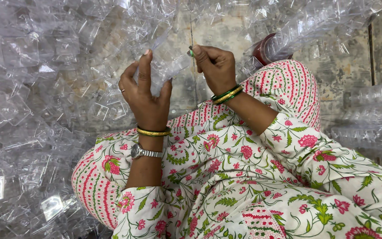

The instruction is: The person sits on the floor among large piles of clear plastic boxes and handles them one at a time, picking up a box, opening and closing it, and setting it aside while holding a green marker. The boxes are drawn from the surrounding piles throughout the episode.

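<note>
Around a worn grey floor [345, 66] (stained), clear plastic trays [27, 110] lie heaped.

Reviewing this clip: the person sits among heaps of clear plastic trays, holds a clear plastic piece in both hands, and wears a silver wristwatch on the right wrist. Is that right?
Not quite. In the head view the silver wristwatch is on the left wrist, below a gold bangle. The right wrist carries only green and gold bangles. The rest holds: left hand and right hand hold a clear plastic piece among heaps of clear plastic trays.

The small green thing [191, 52] pinched in the right hand [216, 66] is mostly hidden; what it is stays unclear. The dark red round thing [261, 49] hides under clear plastic pieces [315, 22].
</note>
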Motion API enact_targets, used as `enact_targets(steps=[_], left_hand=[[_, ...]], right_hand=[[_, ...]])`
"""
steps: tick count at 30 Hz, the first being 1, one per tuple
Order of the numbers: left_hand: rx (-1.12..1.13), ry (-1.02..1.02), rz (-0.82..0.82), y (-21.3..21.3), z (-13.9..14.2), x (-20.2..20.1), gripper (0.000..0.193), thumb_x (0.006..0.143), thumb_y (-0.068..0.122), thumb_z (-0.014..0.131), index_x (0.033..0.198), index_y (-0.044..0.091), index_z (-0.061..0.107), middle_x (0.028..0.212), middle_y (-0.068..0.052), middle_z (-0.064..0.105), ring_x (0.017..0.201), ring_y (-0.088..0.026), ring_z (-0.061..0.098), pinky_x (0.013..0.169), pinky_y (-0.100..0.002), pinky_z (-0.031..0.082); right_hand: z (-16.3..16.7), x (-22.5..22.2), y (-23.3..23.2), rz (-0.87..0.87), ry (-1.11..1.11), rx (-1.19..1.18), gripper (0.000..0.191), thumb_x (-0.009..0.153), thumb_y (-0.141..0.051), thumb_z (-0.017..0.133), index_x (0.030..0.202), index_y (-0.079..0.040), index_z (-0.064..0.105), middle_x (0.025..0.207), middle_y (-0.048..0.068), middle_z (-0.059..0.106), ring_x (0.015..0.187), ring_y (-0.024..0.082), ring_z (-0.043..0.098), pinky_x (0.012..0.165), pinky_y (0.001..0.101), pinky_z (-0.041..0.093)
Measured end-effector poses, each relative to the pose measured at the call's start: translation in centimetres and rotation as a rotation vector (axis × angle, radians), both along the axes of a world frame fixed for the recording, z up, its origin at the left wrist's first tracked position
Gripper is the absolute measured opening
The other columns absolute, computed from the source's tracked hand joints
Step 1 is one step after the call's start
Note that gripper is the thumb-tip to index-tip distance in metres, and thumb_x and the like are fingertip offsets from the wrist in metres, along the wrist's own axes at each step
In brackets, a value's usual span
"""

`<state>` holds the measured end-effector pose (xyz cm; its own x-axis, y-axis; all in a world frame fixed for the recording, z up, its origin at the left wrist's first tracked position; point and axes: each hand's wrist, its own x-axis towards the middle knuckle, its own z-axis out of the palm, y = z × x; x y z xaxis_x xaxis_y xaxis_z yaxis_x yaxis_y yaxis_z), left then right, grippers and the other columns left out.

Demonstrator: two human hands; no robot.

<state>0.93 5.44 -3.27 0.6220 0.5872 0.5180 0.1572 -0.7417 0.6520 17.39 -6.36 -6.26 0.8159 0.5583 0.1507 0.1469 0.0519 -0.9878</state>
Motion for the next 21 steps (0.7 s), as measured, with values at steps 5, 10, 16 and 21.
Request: enact_targets(steps=[5, 10, 16, 21], left_hand=[[0.019, 0.017, 0.046, -0.1, -0.4, -0.4, 0.089, 0.077, 0.01, 0.089, 0.155, 0.026, 0.049, 0.14, -0.009, 0.057, 0.134, -0.032, 0.049, 0.115, -0.048, 0.038], [0.06, 0.02, 0.079, -0.2, -0.8, -0.4, 0.087, 0.078, 0.013, 0.091, 0.154, 0.027, 0.051, 0.138, -0.013, 0.054, 0.135, -0.033, 0.048, 0.116, -0.05, 0.036], [0.094, 0.02, 0.098, -0.4, -1.2, -0.3, 0.087, 0.079, 0.012, 0.091, 0.154, 0.027, 0.051, 0.139, -0.015, 0.052, 0.136, -0.033, 0.046, 0.116, -0.05, 0.035], [0.063, 0.018, 0.118, -0.4, -1.2, -0.3, 0.087, 0.078, 0.011, 0.09, 0.154, 0.028, 0.051, 0.139, -0.014, 0.052, 0.136, -0.033, 0.046, 0.116, -0.049, 0.036]], right_hand=[[0.3, -0.4, 0.1, -0.003, -0.056, -0.001, 0.036, 0.104, -0.033, 0.068, 0.106, 0.001, 0.078, 0.068, -0.003, 0.06, 0.062, 0.003, 0.052, 0.056, 0.0218, 0.042], [0.5, 0.1, -0.2, 0.063, -0.05, -0.046, 0.037, 0.105, -0.034, 0.068, 0.099, 0.0, 0.079, 0.065, -0.003, 0.059, 0.061, 0.003, 0.05, 0.056, 0.0222, 0.041], [0.5, 0.2, -0.5, 0.097, -0.038, -0.034, 0.036, 0.105, -0.035, 0.067, 0.101, -0.001, 0.08, 0.065, -0.003, 0.059, 0.059, 0.003, 0.05, 0.054, 0.0215, 0.04], [0.6, -0.3, -0.5, 0.081, -0.058, -0.029, 0.034, 0.104, -0.033, 0.069, 0.102, -0.001, 0.08, 0.068, -0.003, 0.063, 0.06, 0.002, 0.051, 0.054, 0.0212, 0.041]])
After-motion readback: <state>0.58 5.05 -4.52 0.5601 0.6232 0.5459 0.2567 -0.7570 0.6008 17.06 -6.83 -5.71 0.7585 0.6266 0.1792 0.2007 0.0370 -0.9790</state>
